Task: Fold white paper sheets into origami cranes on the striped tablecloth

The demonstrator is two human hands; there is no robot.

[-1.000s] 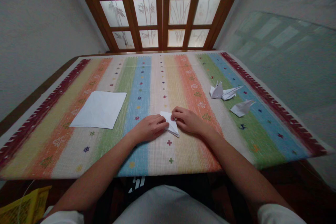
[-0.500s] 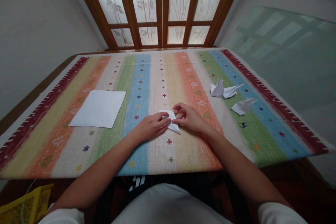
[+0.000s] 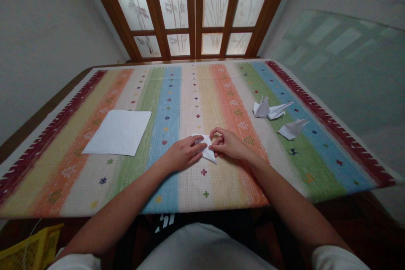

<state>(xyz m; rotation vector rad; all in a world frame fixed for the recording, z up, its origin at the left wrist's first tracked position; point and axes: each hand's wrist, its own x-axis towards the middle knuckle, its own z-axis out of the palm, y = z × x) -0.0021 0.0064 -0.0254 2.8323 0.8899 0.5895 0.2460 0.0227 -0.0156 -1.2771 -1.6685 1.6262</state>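
A small piece of folded white paper (image 3: pixel 209 156) lies on the striped tablecloth in front of me, with one pointed end toward my body. My left hand (image 3: pixel 184 152) presses on its left side, fingers bent over the paper and thumb near its middle. At the right edge, my right hand (image 3: pixel 228 143) pinches the paper between thumb and forefinger. Part of the paper is covered by my fingers, so its full shape is hidden.
White square paper sheets (image 3: pixel 118 132) lie to the left. On the right stand three folded paper cranes (image 3: pixel 291 129). The striped tablecloth (image 3: pixel 193 194) covers the table. A yellow plastic basket (image 3: pixel 31 247) is below at lower left; a wooden glazed door (image 3: pixel 193 12) is beyond the table.
My right thumb and forefinger have drawn closer together at the paper's right edge. My left hand stays on the paper almost unmoved.
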